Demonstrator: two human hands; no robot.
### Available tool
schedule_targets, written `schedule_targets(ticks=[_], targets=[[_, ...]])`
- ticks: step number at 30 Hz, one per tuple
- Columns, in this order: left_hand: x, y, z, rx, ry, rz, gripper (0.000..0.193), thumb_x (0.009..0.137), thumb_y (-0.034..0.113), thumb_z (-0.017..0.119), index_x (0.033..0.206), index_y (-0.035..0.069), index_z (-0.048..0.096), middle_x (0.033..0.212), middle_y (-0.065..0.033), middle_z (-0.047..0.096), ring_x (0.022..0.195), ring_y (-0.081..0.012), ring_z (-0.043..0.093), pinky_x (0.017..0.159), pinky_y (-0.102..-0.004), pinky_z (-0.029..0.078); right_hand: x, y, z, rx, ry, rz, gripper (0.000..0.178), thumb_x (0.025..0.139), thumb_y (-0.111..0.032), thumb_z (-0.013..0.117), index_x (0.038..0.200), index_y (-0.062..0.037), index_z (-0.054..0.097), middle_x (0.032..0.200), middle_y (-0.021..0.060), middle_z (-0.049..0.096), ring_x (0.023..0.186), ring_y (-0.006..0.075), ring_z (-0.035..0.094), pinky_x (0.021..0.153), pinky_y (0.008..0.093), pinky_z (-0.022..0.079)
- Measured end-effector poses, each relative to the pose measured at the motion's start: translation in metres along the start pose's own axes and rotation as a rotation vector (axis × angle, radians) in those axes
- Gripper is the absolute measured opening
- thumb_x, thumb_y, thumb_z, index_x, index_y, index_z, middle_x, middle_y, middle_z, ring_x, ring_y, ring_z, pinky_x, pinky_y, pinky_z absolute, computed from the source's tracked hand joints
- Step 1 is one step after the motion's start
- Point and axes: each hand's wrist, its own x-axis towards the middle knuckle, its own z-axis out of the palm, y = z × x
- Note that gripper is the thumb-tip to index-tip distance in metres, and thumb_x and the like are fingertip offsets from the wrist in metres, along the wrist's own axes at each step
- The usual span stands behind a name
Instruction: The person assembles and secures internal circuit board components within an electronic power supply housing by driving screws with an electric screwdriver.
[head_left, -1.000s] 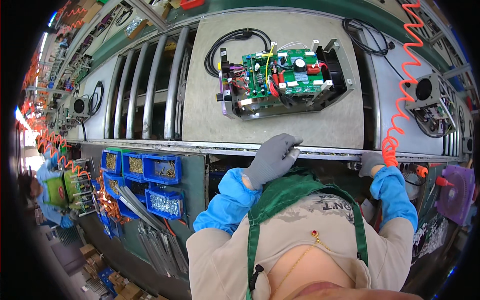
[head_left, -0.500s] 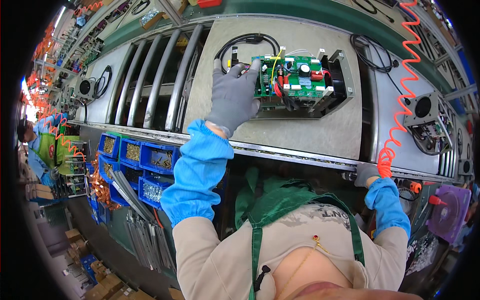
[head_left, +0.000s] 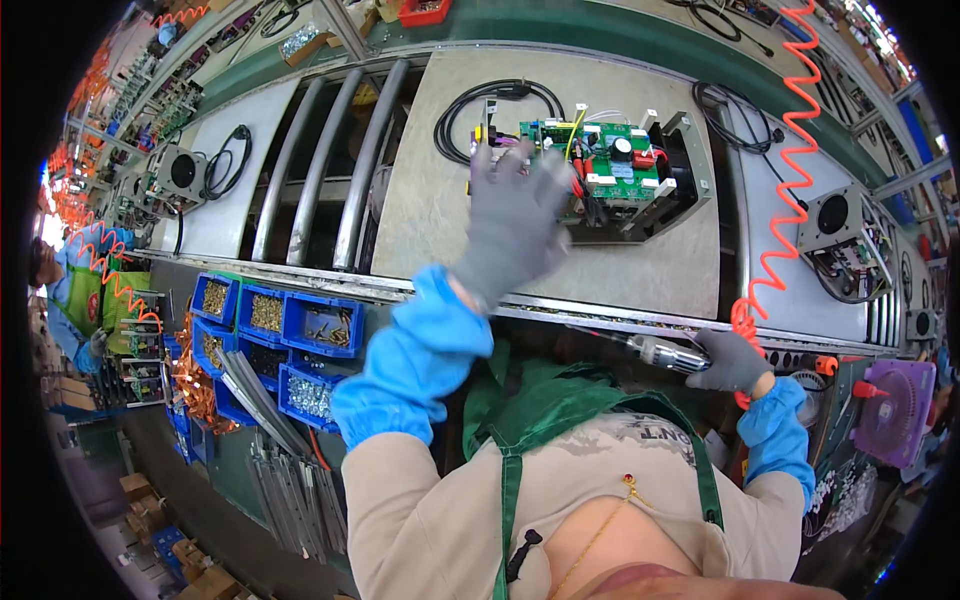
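Note:
A green circuit board (head_left: 625, 185) with wires and a black fan sits in an open metal frame (head_left: 692, 190) on the grey work plate (head_left: 430, 240). My gloved left hand (head_left: 515, 215) is over the board's left end, its fingers stretched out but blurred; contact with the board cannot be made out. At the bench's near edge, my gloved right hand (head_left: 735, 362) grips a silver power screwdriver (head_left: 668, 354). The tool lies level, its thin bit pointing left. A red coiled hose (head_left: 772, 270) comes down to that hand.
Blue bins (head_left: 320, 325) of screws and small hardware stand at the left, beside grey metal strips (head_left: 285, 490). Metal rollers (head_left: 358, 165) lie left of the plate. A black cable (head_left: 447, 120) coils behind the board. Another fan unit (head_left: 845, 235) rests on the right.
My left hand has shifted right and nearer, its fingers off their earlier place on the board's left end. My right hand has brought the screwdriver into view above the apron.

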Motion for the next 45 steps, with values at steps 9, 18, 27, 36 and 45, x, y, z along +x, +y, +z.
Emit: schedule_targets(ticks=[9,18,27,36,45], targets=[[-0.082,0.076,0.01,-0.6,-0.59,-0.007,0.048,0.066,0.025,0.069,0.111,0.013,0.058,0.096,-0.0099,0.06,0.091,-0.0288,0.06,0.08,-0.0428,0.047,0.019,-0.075,0.011,0.366,0.098,-0.279,0.061,0.062,-0.027,0.079,0.111,-0.0014,0.055,0.092,0.0153,0.063,0.083,0.0252,0.063,0.073,0.036,0.049],[-0.122,0.043,-0.006,-0.359,0.023,-0.071,0.031,0.069,0.02,0.065,0.099,0.015,0.062,0.096,-0.0064,0.061,0.099,-0.0254,0.057,0.087,-0.0427,0.045,0.069,-0.12,0.05,1.38,-0.55,-0.286,0.095,0.056,-0.047,0.078,0.132,-0.0003,0.043,0.101,0.0077,0.061,0.083,0.0165,0.06,0.07,0.0275,0.05],[-0.318,-0.128,-0.1,0.136,-0.01,-1.362,0.019,0.085,0.017,0.057,0.1,0.013,0.068,0.098,-0.0073,0.066,0.097,-0.0287,0.06,0.086,-0.042,0.046,0.08,-0.141,0.068,1.348,-0.6,-0.215,0.073,0.067,-0.048,0.069,0.121,-0.0026,0.05,0.076,0.0088,0.059,0.061,0.0166,0.057,0.053,0.0283,0.048],[-0.287,-0.203,-0.067,0.306,-1.038,-1.168,0.025,0.083,0.017,0.058,0.104,0.015,0.07,0.106,-0.0061,0.069,0.103,-0.0249,0.063,0.083,-0.0398,0.047,0.095,-0.18,0.063,1.266,-0.606,-0.135,0.064,0.07,-0.042,0.069,0.119,-0.0053,0.048,0.077,0.0095,0.061,0.059,0.0158,0.059,0.052,0.0263,0.049],[-0.286,-0.2,-0.069,0.213,-1.08,-1.275,0.025,0.086,0.016,0.059,0.108,0.012,0.07,0.113,-0.0095,0.067,0.107,-0.0253,0.064,0.087,-0.0388,0.05,0.088,-0.191,0.057,1.236,-0.533,-0.179,0.071,0.066,-0.039,0.071,0.121,-0.0021,0.043,0.074,0.0102,0.06,0.058,0.0167,0.06,0.056,0.0289,0.052]])
